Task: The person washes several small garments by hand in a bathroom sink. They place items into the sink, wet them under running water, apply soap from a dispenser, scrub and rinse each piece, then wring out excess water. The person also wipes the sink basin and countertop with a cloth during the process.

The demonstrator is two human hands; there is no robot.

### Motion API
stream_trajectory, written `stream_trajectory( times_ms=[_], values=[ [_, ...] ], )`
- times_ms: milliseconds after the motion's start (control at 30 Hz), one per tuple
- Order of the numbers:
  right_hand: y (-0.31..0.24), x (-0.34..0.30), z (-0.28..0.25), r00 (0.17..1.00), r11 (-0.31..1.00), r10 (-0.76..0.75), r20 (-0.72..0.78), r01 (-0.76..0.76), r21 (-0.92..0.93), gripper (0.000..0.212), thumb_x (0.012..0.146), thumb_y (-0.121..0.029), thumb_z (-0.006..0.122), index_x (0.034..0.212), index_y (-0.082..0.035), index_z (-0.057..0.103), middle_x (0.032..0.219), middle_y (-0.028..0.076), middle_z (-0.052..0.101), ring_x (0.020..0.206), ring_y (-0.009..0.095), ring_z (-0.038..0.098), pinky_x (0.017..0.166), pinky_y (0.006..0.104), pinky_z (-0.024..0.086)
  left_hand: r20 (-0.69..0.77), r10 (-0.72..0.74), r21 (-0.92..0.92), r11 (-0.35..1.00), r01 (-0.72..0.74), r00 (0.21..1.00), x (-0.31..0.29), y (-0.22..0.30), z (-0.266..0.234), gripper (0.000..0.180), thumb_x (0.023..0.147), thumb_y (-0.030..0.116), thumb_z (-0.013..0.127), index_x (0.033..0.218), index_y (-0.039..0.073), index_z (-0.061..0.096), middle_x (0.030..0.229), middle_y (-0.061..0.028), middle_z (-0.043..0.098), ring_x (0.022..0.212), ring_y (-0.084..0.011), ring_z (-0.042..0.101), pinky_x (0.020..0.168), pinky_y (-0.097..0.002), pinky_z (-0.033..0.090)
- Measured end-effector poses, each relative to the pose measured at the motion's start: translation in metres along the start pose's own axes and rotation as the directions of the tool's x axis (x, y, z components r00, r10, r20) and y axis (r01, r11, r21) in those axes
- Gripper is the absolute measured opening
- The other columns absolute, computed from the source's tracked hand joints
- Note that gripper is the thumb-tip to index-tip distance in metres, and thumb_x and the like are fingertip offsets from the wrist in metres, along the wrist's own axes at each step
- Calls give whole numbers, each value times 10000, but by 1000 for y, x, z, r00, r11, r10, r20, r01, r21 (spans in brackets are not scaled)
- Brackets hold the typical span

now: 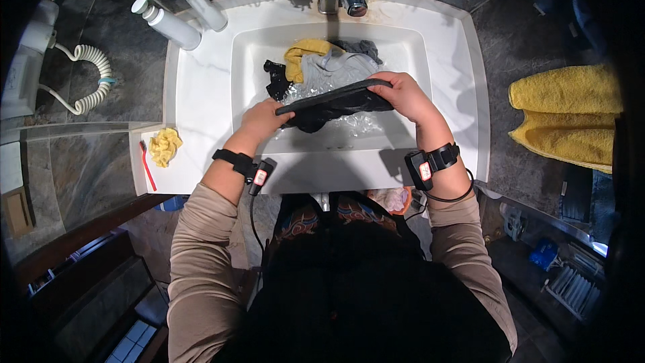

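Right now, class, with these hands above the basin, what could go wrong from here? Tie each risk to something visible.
The left wrist device and right wrist device are near the water and could get splashed. The dark cloth, gripped by its thick edge between left hand and right hand, might slip into the basin. The red brush lies close to the counter's front edge, so a bump could knock it off.

White bottles [176,29] at eleven o'clock; coiled cord [105,72] at ten; crumpled yellow cloth [164,146] beside a red toothbrush [148,168] at nine; yellow towel [568,97] at three.
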State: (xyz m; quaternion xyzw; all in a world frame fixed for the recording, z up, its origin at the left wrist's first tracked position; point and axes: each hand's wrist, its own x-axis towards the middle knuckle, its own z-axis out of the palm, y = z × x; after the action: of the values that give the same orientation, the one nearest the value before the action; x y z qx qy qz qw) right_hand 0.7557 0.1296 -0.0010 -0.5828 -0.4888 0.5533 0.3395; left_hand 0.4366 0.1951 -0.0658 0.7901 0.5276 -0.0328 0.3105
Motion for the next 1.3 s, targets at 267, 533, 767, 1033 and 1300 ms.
stream_trajectory(
  times_ms=[267,533,767,1033,1300],
  values=[
    [-7,-18,-27,997,998,-43,-70,45,32,192,924,-165,577,924,3,670,770,-25,641,691,58,552,661,218,454,236,43,-592,799,108,971,-15,1,-45,305,812,356,690,912,69,661,752,-43,622,712,-135,562,672,-253,421],
    [10,-11,-15,956,984,55,-288,-2,179,260,943,-262,561,908,-26,665,741,-31,628,621,46,522,575,203,415,11,48,-511,859,-35,999,-6,-1,-21,157,842,125,645,953,41,573,843,5,578,792,-96,497,752,-231,417],
    [53,1,18,865,821,376,-332,-144,553,362,997,-339,394,1164,-53,540,926,62,655,750,154,645,584,294,537,-125,465,-632,644,-431,877,-11,30,-30,211,768,-48,609,953,37,554,1043,-49,572,941,-136,552,850,-273,448],
    [92,29,101,908,190,295,298,-361,913,474,901,-432,562,1149,-35,494,1025,137,610,813,280,629,733,418,528,182,542,-740,625,-248,821,-7,84,-11,245,818,-101,556,1017,43,551,991,-15,593,905,-100,545,807,-240,455],
    [52,12,78,971,790,226,83,-232,568,385,777,-6,481,1161,-25,505,1002,52,606,801,155,623,690,275,525,146,499,-563,752,-343,854,-15,61,-25,298,744,-94,527,998,57,567,930,-36,533,896,-152,514,803,-258,422]
  ],
)
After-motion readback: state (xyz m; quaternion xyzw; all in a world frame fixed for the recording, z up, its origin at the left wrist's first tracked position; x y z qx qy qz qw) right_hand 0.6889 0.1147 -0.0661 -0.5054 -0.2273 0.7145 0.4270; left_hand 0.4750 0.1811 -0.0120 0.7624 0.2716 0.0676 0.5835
